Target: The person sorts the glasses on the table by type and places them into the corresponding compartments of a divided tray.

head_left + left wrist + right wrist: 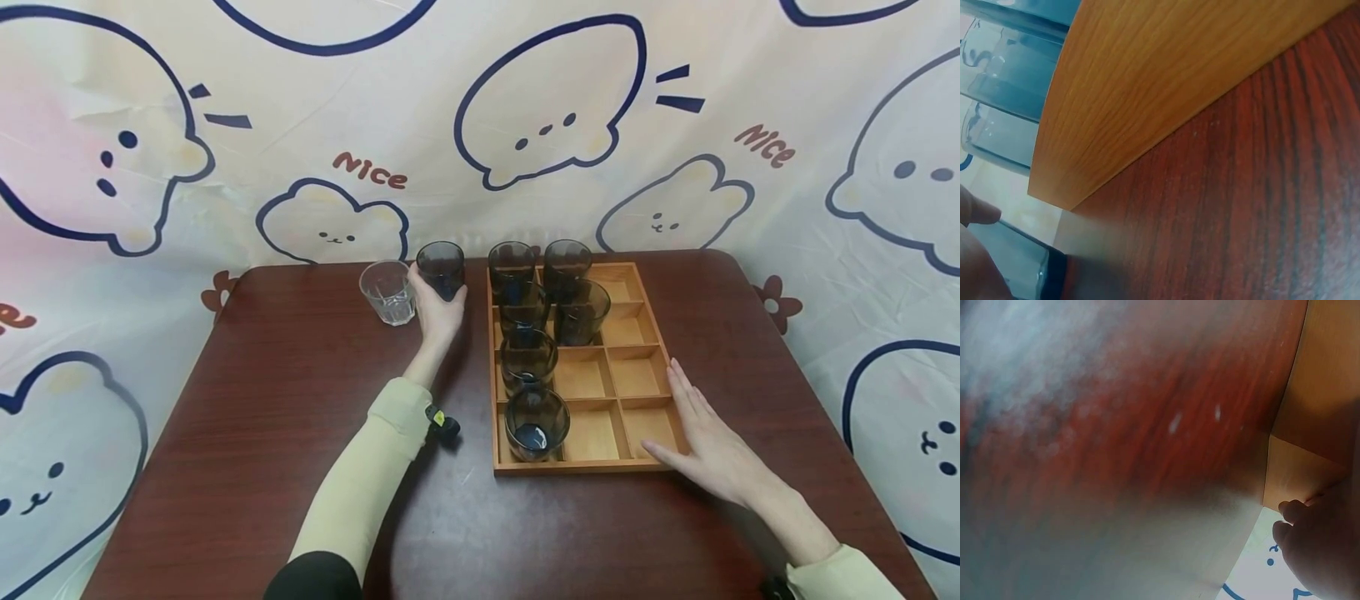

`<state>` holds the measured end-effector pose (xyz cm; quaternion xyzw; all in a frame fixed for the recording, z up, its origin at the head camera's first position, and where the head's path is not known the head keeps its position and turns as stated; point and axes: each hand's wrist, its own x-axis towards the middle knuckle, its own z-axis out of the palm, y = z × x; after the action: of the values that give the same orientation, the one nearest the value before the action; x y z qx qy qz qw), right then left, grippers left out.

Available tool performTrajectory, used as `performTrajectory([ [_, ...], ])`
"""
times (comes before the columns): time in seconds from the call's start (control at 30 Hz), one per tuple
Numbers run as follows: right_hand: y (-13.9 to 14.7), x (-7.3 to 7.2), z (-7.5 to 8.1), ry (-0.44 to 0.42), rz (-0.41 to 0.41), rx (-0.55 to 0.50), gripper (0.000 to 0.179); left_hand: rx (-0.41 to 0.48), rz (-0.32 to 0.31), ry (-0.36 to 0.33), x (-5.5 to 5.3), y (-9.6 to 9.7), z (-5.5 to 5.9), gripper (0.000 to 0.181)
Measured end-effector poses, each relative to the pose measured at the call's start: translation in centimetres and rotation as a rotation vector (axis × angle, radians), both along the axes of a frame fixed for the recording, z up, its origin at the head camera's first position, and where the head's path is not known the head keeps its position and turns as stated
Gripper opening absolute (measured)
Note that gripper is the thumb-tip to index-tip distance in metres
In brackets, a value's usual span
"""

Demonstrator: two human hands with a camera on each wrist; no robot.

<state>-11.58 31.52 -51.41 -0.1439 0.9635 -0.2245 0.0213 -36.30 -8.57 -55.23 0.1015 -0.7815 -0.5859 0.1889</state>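
Note:
My left hand grips a dark tinted glass near the back edge of the table. Just left of it stands a clear glass, close to the fingers. My right hand rests along the right side of a wooden compartment tray, fingers straight and thumb over the front right compartment. Several more dark glasses occupy the tray: its left column is filled, and two stand at the back of the middle column, one being a dark glass. In the left wrist view, part of the held glass shows beyond the tray's side.
The dark red-brown table has bare surface left of the tray and in front of it. Behind hangs a pale curtain with cartoon outlines, close to the back edge. The tray's right column holds no glasses.

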Motion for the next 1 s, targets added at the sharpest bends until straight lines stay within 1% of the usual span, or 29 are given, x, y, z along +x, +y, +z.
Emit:
performTrajectory([
  [0.2, 0.0, 0.0, 0.0, 0.015, 0.003, 0.0, 0.118, 0.001, -0.003, -0.002, -0.2, 0.0, 0.1, 0.099],
  [0.4, 0.0, 0.0, 0.0, 0.007, 0.003, -0.002, 0.118, 0.012, -0.01, 0.001, 0.1, -0.1, 0.7, 0.099],
  [0.47, 0.0, 0.0, 0.0, 0.003, 0.0, -0.003, 0.118, 0.031, -0.019, -0.006, 0.5, -0.1, 1.4, 0.097],
  [0.57, 0.0, 0.0, 0.1, -0.003, -0.003, -0.001, 0.119, 0.095, -0.051, -0.037, 1.6, 0.0, 3.3, 0.094],
  [0.63, 0.0, -0.1, 0.1, -0.005, -0.004, 0.0, 0.119, 0.14, -0.075, -0.063, 2.6, 0.1, 4.9, 0.093],
  [0.7, 0.1, -0.1, 0.0, -0.004, -0.003, -0.002, 0.119, 0.168, -0.094, -0.092, 3.2, 0.3, 6.0, 0.093],
  [0.83, 0.1, 0.0, -0.1, 0.005, 0.0, -0.005, 0.118, 0.187, -0.119, -0.147, 3.7, 0.4, 6.7, 0.094],
  [1.0, 0.1, 0.0, -0.1, 0.011, 0.002, -0.006, 0.119, 0.281, -0.162, -0.183, 4.1, 0.5, 7.3, 0.092],
])
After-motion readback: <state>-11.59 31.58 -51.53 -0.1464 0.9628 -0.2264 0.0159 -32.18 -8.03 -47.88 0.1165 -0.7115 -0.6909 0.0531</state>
